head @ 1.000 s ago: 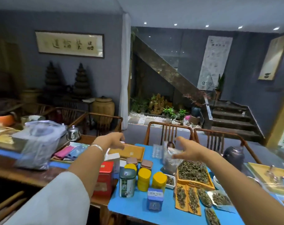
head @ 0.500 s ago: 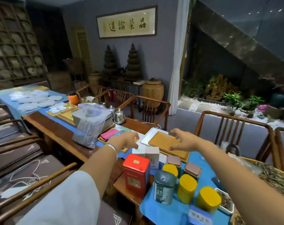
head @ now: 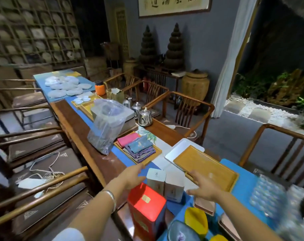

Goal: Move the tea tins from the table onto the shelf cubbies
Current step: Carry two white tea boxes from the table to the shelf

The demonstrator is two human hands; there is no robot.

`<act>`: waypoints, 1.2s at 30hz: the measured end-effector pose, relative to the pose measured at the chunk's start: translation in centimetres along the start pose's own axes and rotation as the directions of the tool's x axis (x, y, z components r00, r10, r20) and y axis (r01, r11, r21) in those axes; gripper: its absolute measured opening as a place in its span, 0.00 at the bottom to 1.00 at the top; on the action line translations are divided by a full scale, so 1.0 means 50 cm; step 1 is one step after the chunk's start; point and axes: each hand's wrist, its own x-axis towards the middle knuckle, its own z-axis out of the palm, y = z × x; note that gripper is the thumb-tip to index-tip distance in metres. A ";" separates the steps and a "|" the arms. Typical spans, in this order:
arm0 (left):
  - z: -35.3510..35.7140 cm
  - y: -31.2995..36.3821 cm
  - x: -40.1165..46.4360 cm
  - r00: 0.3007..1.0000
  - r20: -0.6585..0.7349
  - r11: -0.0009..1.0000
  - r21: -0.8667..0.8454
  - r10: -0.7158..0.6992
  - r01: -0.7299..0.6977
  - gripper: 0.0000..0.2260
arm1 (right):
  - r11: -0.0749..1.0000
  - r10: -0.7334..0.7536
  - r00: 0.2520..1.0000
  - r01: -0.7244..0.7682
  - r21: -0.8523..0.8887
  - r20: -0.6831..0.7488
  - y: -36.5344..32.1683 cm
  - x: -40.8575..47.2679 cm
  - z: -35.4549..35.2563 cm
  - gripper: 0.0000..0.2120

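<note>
Both hands reaching over long wooden bench (head: 104, 168), grips apart, holding nothing. Left hand (head: 132, 176) just left of two pale tea tins (head: 165, 181); right hand (head: 204, 187) just right of them, fingers spread. Red tin (head: 146, 209) nearer camera, yellow tins (head: 196, 221) lower right. Shelf cubbies (head: 31, 30) far left, well apart.

Red tea tin (head: 146, 208) showing gold label on lid. Two white tall tins (head: 165, 184) standing pale, faint small marks on lids. Yellow round lids (head: 196, 220) glowing near table's near edge. Blue cloth (head: 243, 180) covering table; bare wood (head: 102, 164) showing dark brown. Orange-tan wooden tray (head: 206, 166) lying over white tray (head: 180, 147). Folded cloths (head: 139, 146) showing pink, blue, purple zigzag. Orange jar (head: 100, 88) wearing black lid. Silver bracelet (head: 111, 199) shining on wrist.
</note>
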 end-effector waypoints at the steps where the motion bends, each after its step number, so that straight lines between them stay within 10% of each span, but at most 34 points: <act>1: 0.011 -0.015 0.013 1.000 -0.011 0.998 -0.050 -0.025 0.025 0.21 | 1.000 0.009 1.000 -0.008 0.025 -0.007 0.017 0.017 0.020 0.38; 10: 0.064 -0.124 0.154 0.988 0.102 0.953 -0.268 -0.116 0.140 0.32 | 0.990 0.037 0.998 -0.029 0.141 -0.054 0.098 0.167 0.103 0.45; 18: 0.142 -0.163 0.253 0.934 0.354 0.968 -0.245 0.044 0.047 0.41 | 0.957 0.055 0.998 -0.055 0.284 0.008 0.133 0.213 0.163 0.27; 36: -0.009 -0.026 0.255 0.940 0.160 0.782 -0.605 0.302 -0.148 0.26 | 0.794 0.089 0.938 0.137 0.592 -0.336 0.049 0.138 0.009 0.35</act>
